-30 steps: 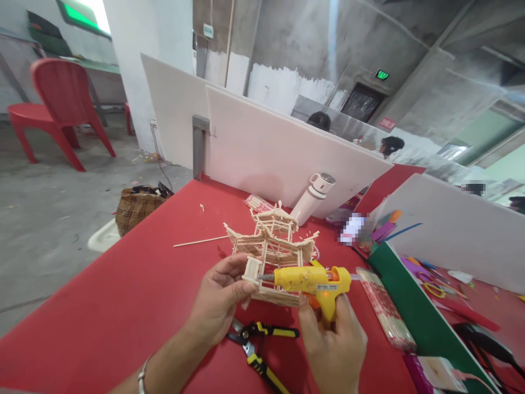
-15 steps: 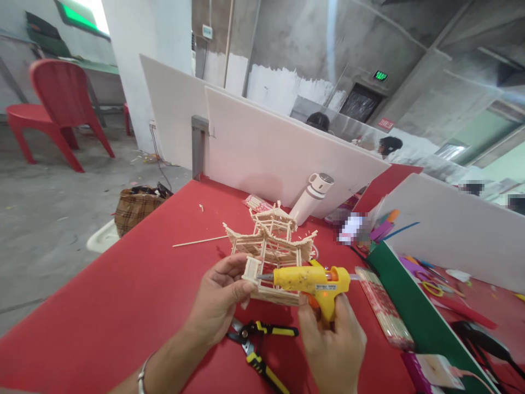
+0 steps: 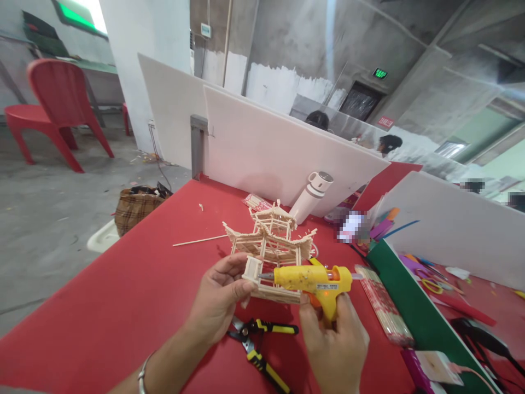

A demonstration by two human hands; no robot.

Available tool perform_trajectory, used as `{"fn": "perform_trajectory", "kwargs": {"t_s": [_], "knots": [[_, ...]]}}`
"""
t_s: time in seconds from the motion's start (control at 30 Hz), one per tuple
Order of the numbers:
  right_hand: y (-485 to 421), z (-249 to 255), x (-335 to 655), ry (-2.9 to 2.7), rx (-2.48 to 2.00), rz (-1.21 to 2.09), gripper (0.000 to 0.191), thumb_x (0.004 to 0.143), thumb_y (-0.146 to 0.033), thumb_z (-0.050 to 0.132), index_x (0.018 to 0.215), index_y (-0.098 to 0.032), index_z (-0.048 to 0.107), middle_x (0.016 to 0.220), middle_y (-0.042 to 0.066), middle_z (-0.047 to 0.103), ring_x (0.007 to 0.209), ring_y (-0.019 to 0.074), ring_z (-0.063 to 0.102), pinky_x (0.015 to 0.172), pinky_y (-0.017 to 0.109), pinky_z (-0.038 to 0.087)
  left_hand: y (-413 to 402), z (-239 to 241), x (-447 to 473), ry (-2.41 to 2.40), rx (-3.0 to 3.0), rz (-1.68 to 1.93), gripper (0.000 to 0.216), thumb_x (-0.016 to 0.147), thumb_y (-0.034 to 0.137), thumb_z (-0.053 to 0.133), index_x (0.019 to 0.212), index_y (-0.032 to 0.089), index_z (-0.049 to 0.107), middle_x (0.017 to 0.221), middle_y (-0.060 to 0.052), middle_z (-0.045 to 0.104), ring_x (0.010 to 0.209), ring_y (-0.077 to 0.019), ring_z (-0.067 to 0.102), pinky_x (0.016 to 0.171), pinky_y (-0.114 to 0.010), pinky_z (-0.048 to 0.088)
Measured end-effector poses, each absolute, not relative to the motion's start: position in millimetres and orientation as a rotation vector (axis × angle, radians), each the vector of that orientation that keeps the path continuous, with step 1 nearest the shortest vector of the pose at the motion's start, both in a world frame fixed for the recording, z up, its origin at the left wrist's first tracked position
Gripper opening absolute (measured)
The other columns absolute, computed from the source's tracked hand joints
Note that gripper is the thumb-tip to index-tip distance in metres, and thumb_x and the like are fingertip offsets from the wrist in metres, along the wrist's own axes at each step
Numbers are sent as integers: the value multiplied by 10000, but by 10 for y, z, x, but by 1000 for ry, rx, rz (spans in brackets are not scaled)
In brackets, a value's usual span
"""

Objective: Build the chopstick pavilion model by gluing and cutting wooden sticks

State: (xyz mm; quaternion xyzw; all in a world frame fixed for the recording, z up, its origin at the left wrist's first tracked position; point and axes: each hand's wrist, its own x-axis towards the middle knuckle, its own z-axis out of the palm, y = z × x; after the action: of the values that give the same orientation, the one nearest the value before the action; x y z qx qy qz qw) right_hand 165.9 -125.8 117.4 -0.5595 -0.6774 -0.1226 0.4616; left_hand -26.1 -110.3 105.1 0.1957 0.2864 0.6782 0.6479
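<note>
My left hand point(image 3: 219, 290) pinches a small pale wooden piece point(image 3: 251, 268) built from short sticks. My right hand point(image 3: 334, 345) is wrapped round the handle of a yellow hot glue gun point(image 3: 309, 280), its small orange light lit. The gun's nozzle points left and is right at the edge of the wooden piece; whether they touch I cannot tell. Directly behind both hands stands a tiered pavilion model point(image 3: 266, 241) made of thin sticks, its lower part partly hidden. Below the hands, black-and-yellow pruning shears point(image 3: 258, 345) lie with their handles spread.
On the red table point(image 3: 123, 306) are a loose stick point(image 3: 199, 241), a packet of sticks point(image 3: 383, 306), a white bottle point(image 3: 311, 197) and a phone-like charger point(image 3: 438, 366) with a cord. A green divider point(image 3: 426, 312) runs along the right. White partitions point(image 3: 270, 137) stand behind.
The glue gun and my right hand have shifted very slightly to the right. My left hand and the wooden piece look almost the same.
</note>
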Motion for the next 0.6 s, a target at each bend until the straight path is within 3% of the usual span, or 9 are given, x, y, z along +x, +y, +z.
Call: {"fn": "perform_trajectory", "kwargs": {"t_s": [0.6], "knots": [[-1268, 1226, 1659, -1664, -1355, -343, 222, 902, -413, 628, 800, -225, 566, 572, -51, 551, 458, 118, 542, 482, 213, 444, -1111, 1061, -252, 650, 461, 1533, 418, 527, 164, 956, 898, 182, 764, 819, -31, 759, 581, -95, 633, 478, -157, 480]]}}
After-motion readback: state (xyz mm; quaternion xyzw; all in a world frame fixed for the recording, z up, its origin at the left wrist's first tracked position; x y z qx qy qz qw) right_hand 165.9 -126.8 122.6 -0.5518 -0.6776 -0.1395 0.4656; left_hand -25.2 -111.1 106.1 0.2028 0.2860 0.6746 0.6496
